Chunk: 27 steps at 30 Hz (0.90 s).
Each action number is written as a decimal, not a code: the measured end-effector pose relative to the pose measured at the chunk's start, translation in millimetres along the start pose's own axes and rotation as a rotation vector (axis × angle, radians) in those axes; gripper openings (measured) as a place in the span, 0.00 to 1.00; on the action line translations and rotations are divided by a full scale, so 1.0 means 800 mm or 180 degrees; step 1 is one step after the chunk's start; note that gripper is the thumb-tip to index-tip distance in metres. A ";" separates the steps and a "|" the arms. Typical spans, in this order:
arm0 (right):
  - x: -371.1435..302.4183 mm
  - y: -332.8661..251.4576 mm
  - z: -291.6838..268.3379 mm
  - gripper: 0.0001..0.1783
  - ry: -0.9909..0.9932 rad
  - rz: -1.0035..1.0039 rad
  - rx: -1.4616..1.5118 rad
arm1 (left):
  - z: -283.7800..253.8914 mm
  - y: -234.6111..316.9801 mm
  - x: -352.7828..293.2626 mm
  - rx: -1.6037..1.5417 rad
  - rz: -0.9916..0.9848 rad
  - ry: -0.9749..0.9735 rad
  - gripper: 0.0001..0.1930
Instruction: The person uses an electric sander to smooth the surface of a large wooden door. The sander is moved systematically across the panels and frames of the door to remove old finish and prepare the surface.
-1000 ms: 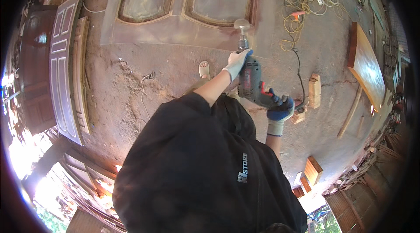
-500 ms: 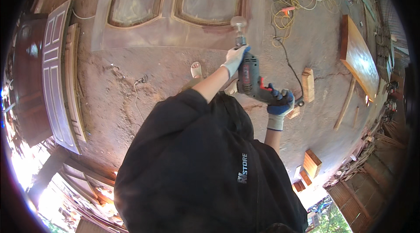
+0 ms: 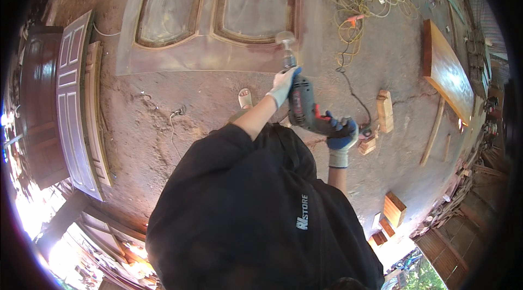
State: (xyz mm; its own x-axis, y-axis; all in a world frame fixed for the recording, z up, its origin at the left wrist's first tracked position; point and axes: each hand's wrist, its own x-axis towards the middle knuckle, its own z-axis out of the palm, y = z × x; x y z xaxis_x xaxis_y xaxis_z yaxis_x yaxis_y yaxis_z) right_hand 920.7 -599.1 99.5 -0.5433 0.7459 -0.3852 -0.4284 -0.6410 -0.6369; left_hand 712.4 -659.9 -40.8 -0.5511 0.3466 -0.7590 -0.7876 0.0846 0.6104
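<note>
A dark grey power drill [image 3: 301, 103] with red parts is held in both my gloved hands. Near the chuck, my left hand [image 3: 283, 84] is closed round the drill's front end. My right hand [image 3: 344, 133] wraps the rear handle, its fingers by the red trigger. A pale, blurred round sanding attachment [image 3: 285, 39] sticks out from the chuck. It lies over the lower right corner of the right-hand recessed panel of a brown wooden door [image 3: 180, 61]; whether it touches the wood I cannot tell.
A dark power cord [image 3: 354, 91] trails from the drill towards tangled yellow cable [image 3: 348, 31]. Wood blocks [image 3: 385, 111] lie to the right, near a glossy wooden panel [image 3: 449, 72]. Several doors [image 3: 76, 104] lean at the left. A loose plug [image 3: 178, 111] rests on the dirt floor.
The drill and both hands have moved a little left, and the attachment has shifted slightly left along the door. The whole view has tilted, so the door sits lower. Both grips stay the same.
</note>
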 end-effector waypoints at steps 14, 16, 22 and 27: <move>-0.039 0.029 0.006 0.13 0.0018 0.0134 -0.0094 | -0.042 0.014 -0.037 -0.0346 -0.0465 -0.0154 0.16; -0.041 0.031 0.009 0.13 -0.0029 -0.0010 -0.0123 | -0.047 0.011 -0.028 -0.0173 -0.0422 -0.0159 0.17; -0.020 0.008 0.000 0.15 0.0144 -0.0207 -0.0080 | 0.019 0.033 -0.018 0.0658 -0.0446 -0.0226 0.19; -0.040 0.053 0.004 0.16 -0.0036 -0.0318 0.0206 | -0.050 0.021 -0.020 0.0191 -0.0279 -0.0071 0.21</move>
State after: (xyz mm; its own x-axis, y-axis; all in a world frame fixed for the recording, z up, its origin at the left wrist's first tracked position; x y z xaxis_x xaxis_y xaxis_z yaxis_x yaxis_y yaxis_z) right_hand 917.4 -650.4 87.1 -0.5037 0.8047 -0.3143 -0.5262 -0.5743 -0.6271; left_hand 697.1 -701.2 -27.5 -0.4741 0.3559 -0.8053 -0.8142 0.1710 0.5548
